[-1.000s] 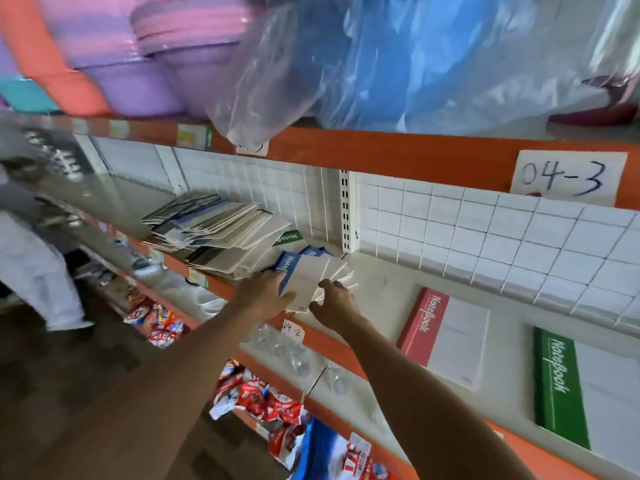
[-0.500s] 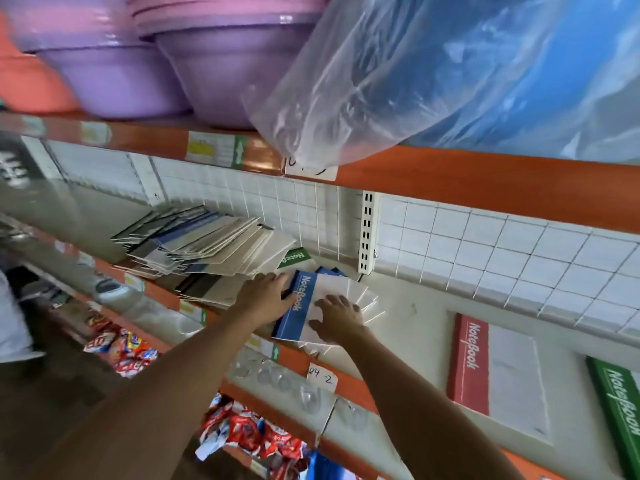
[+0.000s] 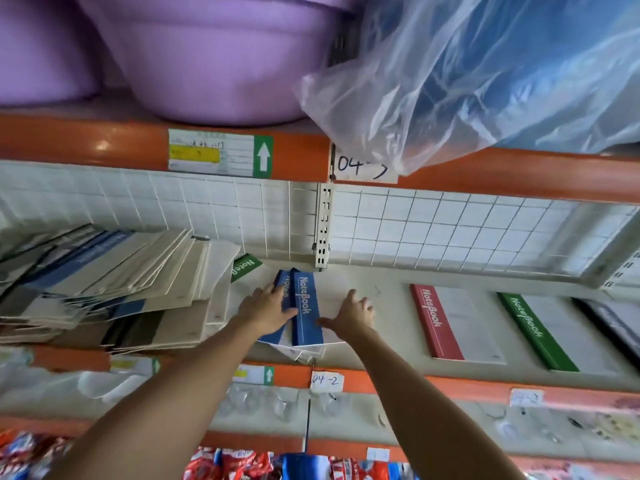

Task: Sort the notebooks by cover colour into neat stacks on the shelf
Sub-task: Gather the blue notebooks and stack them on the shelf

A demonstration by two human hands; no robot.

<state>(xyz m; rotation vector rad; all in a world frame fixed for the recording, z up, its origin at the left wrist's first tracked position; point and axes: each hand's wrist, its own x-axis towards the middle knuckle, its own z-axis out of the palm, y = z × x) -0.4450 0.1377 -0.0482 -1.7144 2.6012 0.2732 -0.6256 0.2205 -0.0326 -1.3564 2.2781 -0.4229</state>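
A small stack of blue-spined notebooks (image 3: 306,308) lies on the white shelf (image 3: 381,341) in the middle. My left hand (image 3: 266,311) lies flat against the stack's left side, fingers over a lower blue spine. My right hand (image 3: 353,315) rests with spread fingers on the white cover of the top notebook. A red-spined notebook (image 3: 434,322) and a green-spined notebook (image 3: 533,329) lie to the right. On the left sits a messy heap of mixed notebooks (image 3: 114,289), with a green notebook (image 3: 246,266) poking out behind it.
Purple basins (image 3: 214,53) and a plastic-wrapped blue bundle (image 3: 485,64) sit on the shelf above. A dark-spined notebook (image 3: 609,323) lies at the far right. A wire grid (image 3: 450,233) backs the shelf. Snack packets (image 3: 242,462) fill the shelf below.
The fanned blue notebooks have been pushed together into a tighter stack between my hands. The view has swung left and closer to the shelf.
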